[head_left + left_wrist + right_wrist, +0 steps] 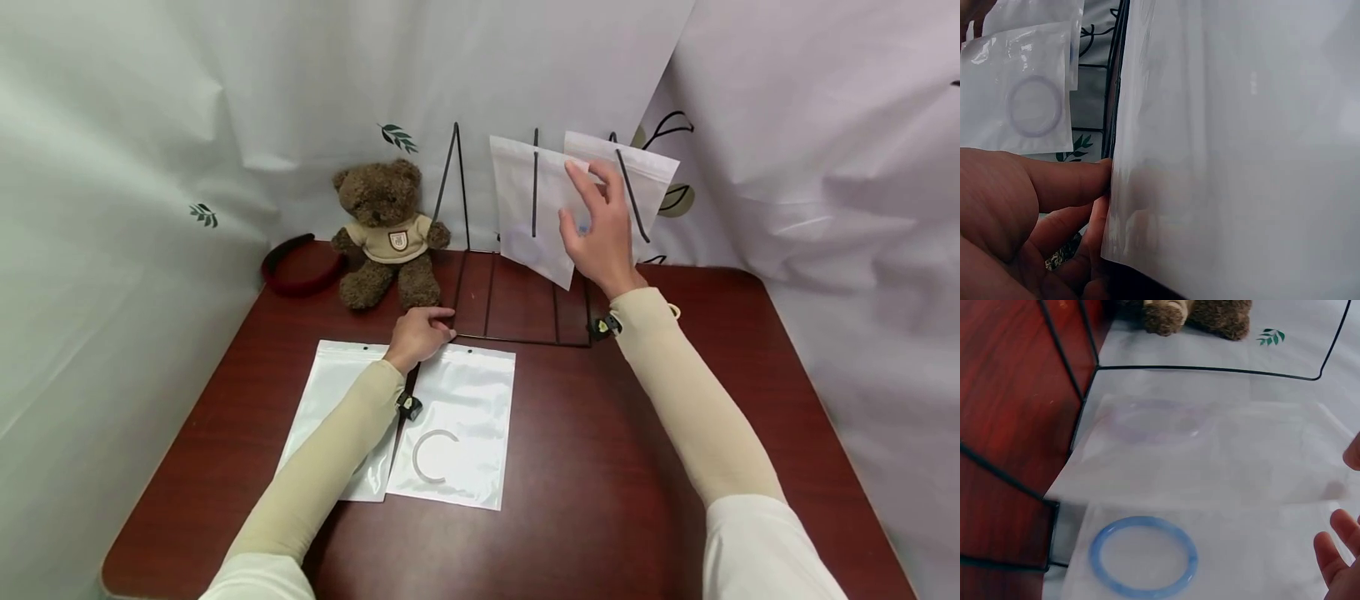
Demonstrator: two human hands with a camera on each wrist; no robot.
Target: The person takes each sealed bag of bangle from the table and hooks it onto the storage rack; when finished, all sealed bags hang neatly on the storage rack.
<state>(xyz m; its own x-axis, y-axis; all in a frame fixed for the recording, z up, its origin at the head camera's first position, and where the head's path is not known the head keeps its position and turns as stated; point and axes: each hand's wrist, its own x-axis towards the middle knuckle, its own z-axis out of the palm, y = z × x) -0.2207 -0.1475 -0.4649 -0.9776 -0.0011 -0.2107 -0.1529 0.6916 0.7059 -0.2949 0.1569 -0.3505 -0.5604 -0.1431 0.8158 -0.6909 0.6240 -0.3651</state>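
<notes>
My left hand (pixel 420 335) is at the front left corner of a black wire rack (pixel 525 340), thumb and index finger closing on the wire. In the left wrist view its fingertips meet right at the wire and a bag's edge. My right hand (pixel 602 229) is raised beside two translucent zip bags hanging on the rack's prongs, fingers spread apart. The front bag (pixel 517 192) contains a pale purple bangle (pixel 1035 106); the one behind (pixel 651 171) contains a blue bangle (pixel 1143 557). In the right wrist view, the fingers (pixel 1329 556) stand at the bags' upper end.
Two white zip bags lie on the table before the rack; the right one (pixel 480 400) shows a pale C-shaped ring (pixel 435 456), and my left forearm covers part of the left one (pixel 337 375). A teddy bear (pixel 386 225) and a dark red headband (pixel 300 287) stand at the back left.
</notes>
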